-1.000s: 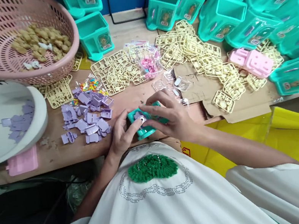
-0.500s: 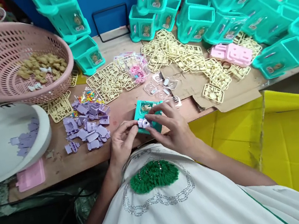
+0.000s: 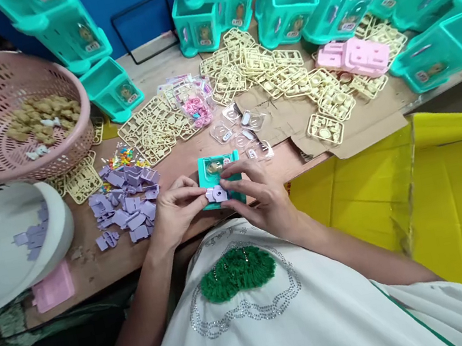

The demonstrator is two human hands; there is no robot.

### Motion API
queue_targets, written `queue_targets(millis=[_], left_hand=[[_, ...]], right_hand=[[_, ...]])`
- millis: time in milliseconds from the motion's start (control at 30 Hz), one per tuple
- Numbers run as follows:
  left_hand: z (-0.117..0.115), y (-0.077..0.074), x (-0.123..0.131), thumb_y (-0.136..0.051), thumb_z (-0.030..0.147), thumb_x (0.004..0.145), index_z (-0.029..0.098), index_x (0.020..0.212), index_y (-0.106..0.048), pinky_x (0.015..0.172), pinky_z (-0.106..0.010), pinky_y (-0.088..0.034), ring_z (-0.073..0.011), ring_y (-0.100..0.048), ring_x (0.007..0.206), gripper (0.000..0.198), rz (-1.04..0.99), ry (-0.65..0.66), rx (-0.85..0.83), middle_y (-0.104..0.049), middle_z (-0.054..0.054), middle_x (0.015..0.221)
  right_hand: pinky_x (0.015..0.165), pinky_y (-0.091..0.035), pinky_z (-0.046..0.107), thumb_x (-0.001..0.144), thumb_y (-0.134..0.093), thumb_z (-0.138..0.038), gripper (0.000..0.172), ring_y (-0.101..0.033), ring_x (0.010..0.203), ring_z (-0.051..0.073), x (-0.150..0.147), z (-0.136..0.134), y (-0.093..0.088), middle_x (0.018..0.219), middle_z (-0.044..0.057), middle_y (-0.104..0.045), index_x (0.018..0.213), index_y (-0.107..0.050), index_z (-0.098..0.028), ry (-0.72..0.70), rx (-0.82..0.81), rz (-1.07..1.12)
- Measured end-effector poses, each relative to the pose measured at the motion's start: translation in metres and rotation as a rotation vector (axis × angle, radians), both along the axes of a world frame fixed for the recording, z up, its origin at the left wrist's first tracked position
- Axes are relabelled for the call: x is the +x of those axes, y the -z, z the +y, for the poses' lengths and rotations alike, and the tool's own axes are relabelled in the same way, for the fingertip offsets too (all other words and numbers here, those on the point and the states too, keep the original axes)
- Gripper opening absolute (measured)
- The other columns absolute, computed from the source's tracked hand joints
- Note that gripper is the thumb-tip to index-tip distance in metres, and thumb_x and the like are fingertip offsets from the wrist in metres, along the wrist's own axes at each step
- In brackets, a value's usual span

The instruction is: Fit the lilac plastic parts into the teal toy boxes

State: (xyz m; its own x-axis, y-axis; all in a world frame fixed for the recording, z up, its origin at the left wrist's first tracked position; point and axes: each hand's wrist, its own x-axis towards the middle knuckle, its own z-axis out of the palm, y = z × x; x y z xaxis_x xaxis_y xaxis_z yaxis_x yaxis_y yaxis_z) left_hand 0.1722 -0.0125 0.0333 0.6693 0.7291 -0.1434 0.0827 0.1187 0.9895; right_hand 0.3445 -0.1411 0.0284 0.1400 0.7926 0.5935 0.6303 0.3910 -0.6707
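Note:
Between the fingertips of both hands is a small lilac plastic part [image 3: 218, 194] with a dark round spot on it. My left hand [image 3: 177, 209] pinches its left end between thumb and forefinger. On its right side, my right hand [image 3: 259, 195] grips it with the fingertips. Directly behind the part lies a teal plastic box [image 3: 207, 168] at the table's front edge, a round beige piece [image 3: 214, 167] showing in its face. To the left of my left hand is a loose heap of lilac plastic parts [image 3: 129, 206].
Beige part frames [image 3: 155, 126] and clear plastic covers [image 3: 245, 128] lie behind the hands. A pink basket [image 3: 15, 62] of tan figures and a white basin [image 3: 61, 226] stand at left. Teal boxes [image 3: 285, 2] line the back, right of a black wire frame [image 3: 143, 30]. Yellow cardboard [image 3: 461, 186] is at right.
The lilac part has turned in my fingers, showing a different face. Both hands have shifted slightly left, still holding it. The view has moved, so more of the teal box shows.

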Motion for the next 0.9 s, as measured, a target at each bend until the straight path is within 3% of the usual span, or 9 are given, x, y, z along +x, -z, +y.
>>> queue_targets(millis=[267,533,733,900], left_hand=[[-0.008,0.010,0.001,-0.094,0.024,0.072,0.029,0.084,-0.088,0.080,-0.024,-0.056,-0.0130,-0.065,0.090,0.014,-0.075,-0.083,0.073,-0.064,-0.002,0.090],[-0.004,0.014,0.001,-0.094,0.030,0.075,0.029,0.085,-0.088,0.084,-0.026,-0.059,-0.0140,-0.069,0.094,0.012,-0.067,-0.082,0.111,-0.064,-0.004,0.100],[0.011,0.003,0.000,-0.093,0.035,0.077,0.026,0.083,-0.088,0.073,-0.023,-0.057,-0.0150,-0.068,0.090,0.012,0.025,0.124,0.204,-0.064,-0.005,0.097],[0.003,0.001,0.003,-0.097,0.036,0.071,0.026,0.080,-0.087,0.085,-0.028,-0.061,-0.0181,-0.071,0.099,0.017,0.030,0.004,0.031,-0.071,-0.006,0.104]], right_hand=[[0.091,-0.060,0.050,0.100,-0.071,-0.020,0.029,-0.066,0.110,0.028,0.001,0.002,0.002,0.114,0.015,-0.067,0.128,-0.065,-0.019,0.024,0.010,-0.002],[0.093,-0.061,0.048,0.101,-0.072,-0.023,0.040,-0.069,0.113,0.027,0.008,0.004,0.014,0.115,0.013,-0.070,0.140,-0.063,-0.022,0.006,0.063,0.028],[0.089,-0.062,0.048,0.100,-0.072,-0.019,0.032,-0.069,0.108,0.025,0.009,0.005,0.014,0.106,0.010,-0.068,0.132,-0.066,-0.022,-0.031,0.088,0.096],[0.089,-0.061,0.048,0.102,-0.068,-0.018,0.035,-0.068,0.107,0.025,0.015,0.007,0.013,0.107,0.010,-0.068,0.137,-0.064,-0.022,-0.124,0.089,0.097]])
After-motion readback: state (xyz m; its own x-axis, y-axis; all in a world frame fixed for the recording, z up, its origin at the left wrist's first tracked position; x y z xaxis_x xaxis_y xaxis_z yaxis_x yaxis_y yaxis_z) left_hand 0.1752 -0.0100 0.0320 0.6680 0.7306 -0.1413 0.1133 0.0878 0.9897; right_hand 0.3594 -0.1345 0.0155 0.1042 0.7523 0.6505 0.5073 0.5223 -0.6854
